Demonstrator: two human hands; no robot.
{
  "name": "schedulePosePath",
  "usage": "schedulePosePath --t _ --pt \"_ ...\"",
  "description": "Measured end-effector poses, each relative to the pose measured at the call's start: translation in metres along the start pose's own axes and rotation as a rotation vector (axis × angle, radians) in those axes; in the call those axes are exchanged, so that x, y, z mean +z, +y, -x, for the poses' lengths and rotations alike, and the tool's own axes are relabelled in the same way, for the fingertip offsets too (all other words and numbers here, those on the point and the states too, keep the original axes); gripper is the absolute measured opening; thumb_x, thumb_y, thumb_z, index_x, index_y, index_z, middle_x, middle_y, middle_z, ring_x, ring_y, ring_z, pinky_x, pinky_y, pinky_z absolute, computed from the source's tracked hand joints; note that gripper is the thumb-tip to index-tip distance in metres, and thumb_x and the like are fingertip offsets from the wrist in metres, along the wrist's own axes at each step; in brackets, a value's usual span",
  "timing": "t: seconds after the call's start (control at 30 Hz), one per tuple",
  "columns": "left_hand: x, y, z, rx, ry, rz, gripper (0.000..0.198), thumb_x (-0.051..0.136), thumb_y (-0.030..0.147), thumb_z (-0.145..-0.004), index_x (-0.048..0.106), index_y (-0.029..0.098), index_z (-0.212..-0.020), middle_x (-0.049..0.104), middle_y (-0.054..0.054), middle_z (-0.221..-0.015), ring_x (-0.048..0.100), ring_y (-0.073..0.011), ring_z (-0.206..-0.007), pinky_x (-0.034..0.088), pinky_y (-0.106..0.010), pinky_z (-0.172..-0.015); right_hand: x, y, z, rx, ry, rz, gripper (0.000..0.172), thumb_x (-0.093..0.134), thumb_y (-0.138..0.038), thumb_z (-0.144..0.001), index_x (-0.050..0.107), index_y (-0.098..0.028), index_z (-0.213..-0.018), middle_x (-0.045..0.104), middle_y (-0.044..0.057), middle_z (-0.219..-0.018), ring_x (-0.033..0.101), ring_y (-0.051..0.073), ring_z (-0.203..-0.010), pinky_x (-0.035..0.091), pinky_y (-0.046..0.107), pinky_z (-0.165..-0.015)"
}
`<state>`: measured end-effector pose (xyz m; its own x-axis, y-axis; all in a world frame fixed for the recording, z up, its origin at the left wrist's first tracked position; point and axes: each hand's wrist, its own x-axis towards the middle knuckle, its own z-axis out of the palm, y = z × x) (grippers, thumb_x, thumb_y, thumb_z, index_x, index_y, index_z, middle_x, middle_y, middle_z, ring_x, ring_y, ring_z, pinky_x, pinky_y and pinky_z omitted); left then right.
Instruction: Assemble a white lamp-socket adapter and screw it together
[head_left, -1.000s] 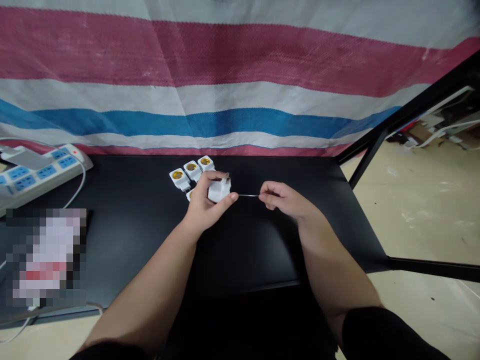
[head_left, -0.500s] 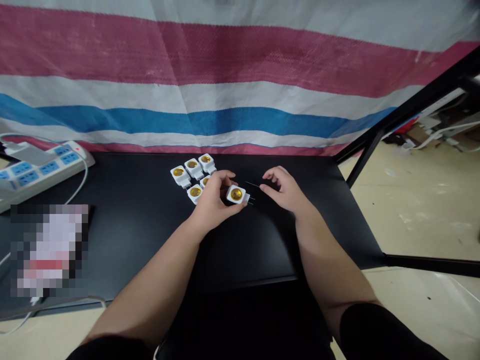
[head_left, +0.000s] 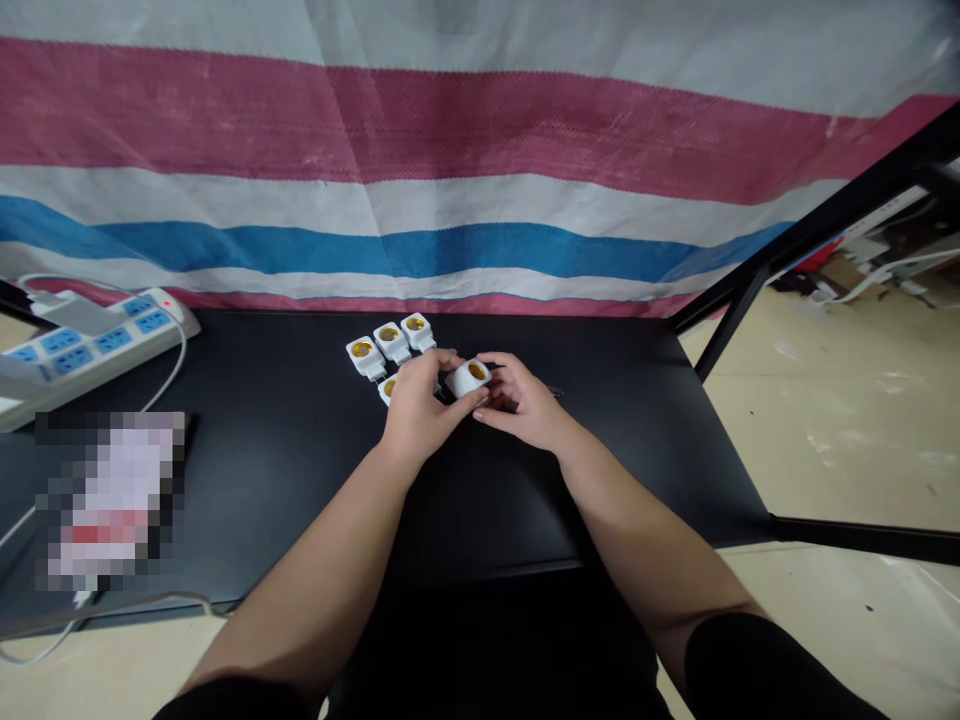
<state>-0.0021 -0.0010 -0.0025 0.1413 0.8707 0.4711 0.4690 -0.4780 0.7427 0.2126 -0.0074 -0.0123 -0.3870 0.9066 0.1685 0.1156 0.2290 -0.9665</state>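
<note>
left hand (head_left: 424, 412) and right hand (head_left: 522, 396) close in narrowly from either side, their fingertips pinching a white plastic lamp-socket adapter (head_left: 465, 381) over the black tabletop (head_left: 262, 480), just beside a cluster of matching adapters (head_left: 391, 342). from the head view it looks light and stiff, a little slippery, best held by its squarish body. its brass-lined mouth (head_left: 477, 371) points up and slightly right along the long axis, the far end hidden by fingers.

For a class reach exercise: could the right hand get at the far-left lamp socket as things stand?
Probably not directly: the right hand is on the held lamp socket, with the left hand between it and the far-left socket.
</note>
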Motion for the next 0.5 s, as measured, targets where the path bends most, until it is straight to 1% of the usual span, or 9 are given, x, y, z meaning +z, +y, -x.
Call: schedulePosePath --t 0.1,0.17,0.27,0.3,0.33,0.4,0.43,0.47,0.5 --pt "-0.003 0.004 -0.001 0.019 0.043 -0.099 0.035 0.088 0.034 -0.092 0.066 0.024 -0.118 0.078 -0.011 -0.12 0.075 -0.0344 -0.121 0.056 -0.054 -0.102 0.009 0.0 -0.003 -0.044 0.154 0.06 0.048 0.078 -0.03 -0.095 0.058 -0.03 -0.138 0.08 0.006 -0.115 0.081 0.022 -0.095 0.066 0.038 -0.082" --pt "-0.005 0.013 0.0 0.085 0.066 -0.17 0.034 0.085 0.033 -0.094 0.065 0.024 -0.12 0.076 -0.012 -0.122 0.071 -0.0354 -0.123 0.055 -0.055 -0.104 0.014 0.001 -0.004 -0.077 0.232 0.144 0.034 0.074 -0.029 -0.096 0.061 -0.028 -0.128 0.081 0.006 -0.11 0.081 0.023 -0.094 0.066 0.039 -0.082" --pt "-0.008 0.038 0.004 0.168 0.123 -0.279 0.022 0.077 0.026 -0.097 0.068 0.023 -0.116 0.071 -0.013 -0.117 0.067 -0.035 -0.117 0.053 -0.057 -0.107 0.018 0.002 -0.007 -0.097 0.266 0.345 0.018 0.071 -0.026 -0.096 0.065 -0.026 -0.113 0.079 0.005 -0.1 0.078 0.022 -0.086 0.064 0.039 -0.082" --pt "-0.011 0.049 0.006 0.177 0.084 -0.294 0.02 0.075 0.025 -0.097 0.069 0.023 -0.116 0.071 -0.012 -0.117 0.067 -0.0349 -0.116 0.053 -0.057 -0.107 0.018 0.003 -0.008 -0.092 0.266 0.413 0.014 0.071 -0.025 -0.095 0.066 -0.026 -0.108 0.078 0.005 -0.098 0.076 0.022 -0.085 0.063 0.039 -0.082" --pt "-0.016 0.06 0.008 0.177 0.013 -0.283 0.017 0.073 0.023 -0.098 0.07 0.024 -0.115 0.071 -0.012 -0.117 0.066 -0.0345 -0.116 0.053 -0.056 -0.107 0.019 0.005 -0.009 -0.081 0.264 0.469 0.01 0.071 -0.025 -0.095 0.066 -0.025 -0.104 0.077 0.005 -0.097 0.075 0.022 -0.084 0.063 0.038 -0.082" --pt "-0.035 0.078 0.018 0.151 -0.236 -0.182 0.02 0.071 0.021 -0.1 0.073 0.025 -0.119 0.072 -0.011 -0.12 0.067 -0.0329 -0.118 0.056 -0.054 -0.107 0.021 0.008 -0.012 -0.054 0.255 0.548 0.005 0.07 -0.024 -0.095 0.067 -0.024 -0.1 0.076 0.005 -0.097 0.073 0.022 -0.084 0.062 0.037 -0.082" --pt "-0.05 0.085 0.027 0.119 -0.375 -0.106 0.026 0.072 0.022 -0.099 0.073 0.027 -0.124 0.074 -0.01 -0.125 0.069 -0.032 -0.12 0.058 -0.051 -0.107 0.022 0.01 -0.013 -0.043 0.246 0.578 0.004 0.069 -0.023 -0.096 0.068 -0.024 -0.1 0.076 0.006 -0.098 0.073 0.022 -0.083 0.062 0.037 -0.083" --pt "-0.068 0.09 0.039 0.074 -0.572 -0.013 0.035 0.076 0.023 -0.098 0.072 0.03 -0.132 0.074 -0.008 -0.132 0.07 -0.0304 -0.123 0.06 -0.047 -0.107 0.024 0.011 -0.015 -0.037 0.239 0.607 0.004 0.068 -0.022 -0.097 0.068 -0.024 -0.101 0.076 0.007 -0.1 0.072 0.022 -0.083 0.062 0.038 -0.084" --pt "-0.088 0.092 0.053 0.031 -0.775 0.087 0.047 0.083 0.025 -0.094 0.071 0.035 -0.138 0.076 -0.005 -0.135 0.073 -0.0281 -0.12 0.063 -0.042 -0.103 0.025 0.012 -0.016 -0.034 0.233 0.633 0.005 0.068 -0.021 -0.098 0.069 -0.023 -0.102 0.076 0.007 -0.101 0.072 0.022 -0.083 0.062 0.039 -0.087"
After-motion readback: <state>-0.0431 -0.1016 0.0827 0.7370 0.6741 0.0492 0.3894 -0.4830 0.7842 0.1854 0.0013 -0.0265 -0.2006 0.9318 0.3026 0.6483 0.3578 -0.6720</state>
